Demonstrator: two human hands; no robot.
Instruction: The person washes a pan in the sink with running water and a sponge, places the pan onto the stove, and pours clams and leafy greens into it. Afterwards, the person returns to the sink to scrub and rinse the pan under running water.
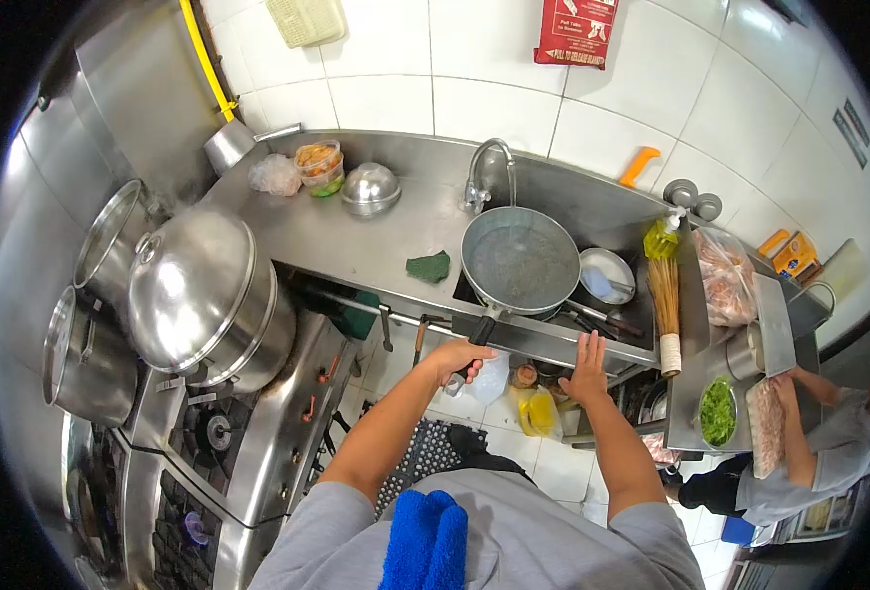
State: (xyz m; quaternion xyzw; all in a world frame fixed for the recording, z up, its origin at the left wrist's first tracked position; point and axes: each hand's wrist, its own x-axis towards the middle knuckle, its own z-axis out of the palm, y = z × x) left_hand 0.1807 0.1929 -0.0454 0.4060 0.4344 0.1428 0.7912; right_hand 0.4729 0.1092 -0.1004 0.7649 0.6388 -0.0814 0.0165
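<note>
My left hand [458, 362] is wrapped round the black handle of a grey pan [521, 261]. The pan rests over the sink below the faucet [492, 162], with clear water in it. Near the sink's front edge, my right hand [586, 370] has its fingers spread and holds nothing. A dark green scouring pad [428, 266] lies on the steel counter [356, 231] left of the pan. To the pan's right, a metal bowl [607, 275] with a utensil sits inside the sink.
Large lidded pot [194, 295] and open pots stand at left by the stove [258, 433]. A brush [665, 305], bagged food [725, 275] and a bowl of greens [718, 411] are at right. A co-worker [818, 442] holds a packet of food [766, 423].
</note>
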